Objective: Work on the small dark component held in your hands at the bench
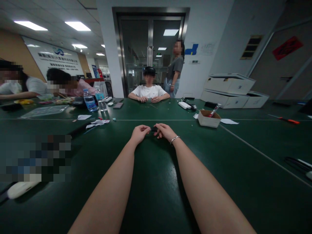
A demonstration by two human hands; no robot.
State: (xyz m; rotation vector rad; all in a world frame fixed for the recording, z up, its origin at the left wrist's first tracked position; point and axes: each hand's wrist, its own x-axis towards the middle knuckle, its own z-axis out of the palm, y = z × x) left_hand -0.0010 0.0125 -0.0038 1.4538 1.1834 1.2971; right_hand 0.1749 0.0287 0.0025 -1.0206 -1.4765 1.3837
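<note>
Both arms stretch forward over the dark green table (153, 195). Between the hands is a small dark object (153, 129), held just above or on the tabletop; its kind is too small to make out. At its left end, the thumb and fingers of my left hand (140, 134) are pinched together. My right hand (167, 131), with a silver bracelet (175, 139) at the wrist, has its fingers curled around the right end. The fingers hide much of the object.
An open cardboard box (209, 119) stands ahead right, near a white device (184, 105). White boxes (226, 86) are stacked behind. An orange-handled screwdriver (290, 121) lies far right. Water bottles (90, 100) and paper scraps (97, 123) are left. A seated person (149, 91) faces me across the table.
</note>
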